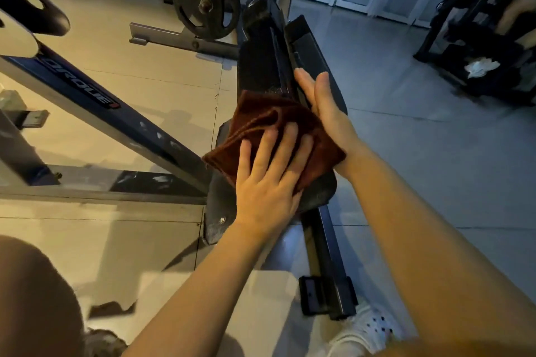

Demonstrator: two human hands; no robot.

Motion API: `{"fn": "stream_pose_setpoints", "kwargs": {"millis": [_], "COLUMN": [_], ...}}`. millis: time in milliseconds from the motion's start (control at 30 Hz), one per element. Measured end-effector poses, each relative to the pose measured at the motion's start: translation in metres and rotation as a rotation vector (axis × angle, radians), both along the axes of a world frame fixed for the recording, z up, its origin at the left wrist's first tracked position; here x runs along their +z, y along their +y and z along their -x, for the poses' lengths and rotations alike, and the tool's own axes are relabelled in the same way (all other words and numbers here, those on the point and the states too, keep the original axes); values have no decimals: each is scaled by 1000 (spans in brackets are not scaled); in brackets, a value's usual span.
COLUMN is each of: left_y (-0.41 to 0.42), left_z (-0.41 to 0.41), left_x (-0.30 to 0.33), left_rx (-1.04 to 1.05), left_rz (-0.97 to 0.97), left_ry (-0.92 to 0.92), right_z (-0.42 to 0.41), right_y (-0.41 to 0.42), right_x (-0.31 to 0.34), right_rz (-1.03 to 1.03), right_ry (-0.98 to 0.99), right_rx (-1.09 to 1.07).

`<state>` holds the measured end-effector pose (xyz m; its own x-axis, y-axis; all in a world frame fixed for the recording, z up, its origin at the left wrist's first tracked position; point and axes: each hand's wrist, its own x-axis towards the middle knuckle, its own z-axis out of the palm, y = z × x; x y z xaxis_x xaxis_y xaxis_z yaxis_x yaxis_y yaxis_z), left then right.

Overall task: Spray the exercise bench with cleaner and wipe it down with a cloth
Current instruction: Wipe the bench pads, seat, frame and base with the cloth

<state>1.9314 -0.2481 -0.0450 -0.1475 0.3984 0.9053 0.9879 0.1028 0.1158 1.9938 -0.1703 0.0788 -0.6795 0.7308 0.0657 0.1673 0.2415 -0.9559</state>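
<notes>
Left hand (265,182) flat on cloth (261,122), right hand (322,104) beside.

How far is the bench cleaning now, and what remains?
No spray bottle is in view, so spraying cannot be confirmed. Wiping is in hand: the left hand presses the brown cloth flat on the bench seat, and the right hand lies open beside it. The long back pad beyond looks still to wipe.
</notes>
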Motion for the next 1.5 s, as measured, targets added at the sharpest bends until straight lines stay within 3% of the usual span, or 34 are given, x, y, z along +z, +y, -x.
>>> {"fn": "stream_pose_setpoints", "kwargs": {"millis": [100, 433, 633, 800, 933, 1033, 1100, 1200, 1333, 1400, 1500], "left_y": [5, -1, -10, -18, -39, -52, -64, -89, -123, -130, -131], "left_z": [13, 11, -8, -35, -64, -80, -81, -70, -46, -30, -10], "left_x": [-5, 12, -38, -41, -11, 1, 9, 25, 56, 74, 100], "left_rx": [87, 32, -102, -190, -499, -604, -678, -837, -566, -424, -421], "left_rz": [-1, -65, 172, 257, 213, 206, 258, 373, 327, 450, 734], "left_ry": [146, 129, 112, -125, -672, -930, -977, -972, -1184, -1064, -958], "right_z": [-5, -20, -44, -72, -88, -96, -99, -99, -103, -102, -102], "right_y": [2, 4, -5, -30, -50, -66, -75, -84, -87, -90, -98], "right_x": [-2, -1, -16, -16, -18, -13, -10, -5, 12, 21, 27], "right_rz": [-11, 55, 70, 71, 15, 147, 7, -330, -419, -470, -537], "right_ry": [-17, -3, -38, -223, -410, -293, -245, -361, -400, -404, -394], "right_rx": [60, 152, 129, 56, 5, -63, -106, -63, 71, 142, 172]}}
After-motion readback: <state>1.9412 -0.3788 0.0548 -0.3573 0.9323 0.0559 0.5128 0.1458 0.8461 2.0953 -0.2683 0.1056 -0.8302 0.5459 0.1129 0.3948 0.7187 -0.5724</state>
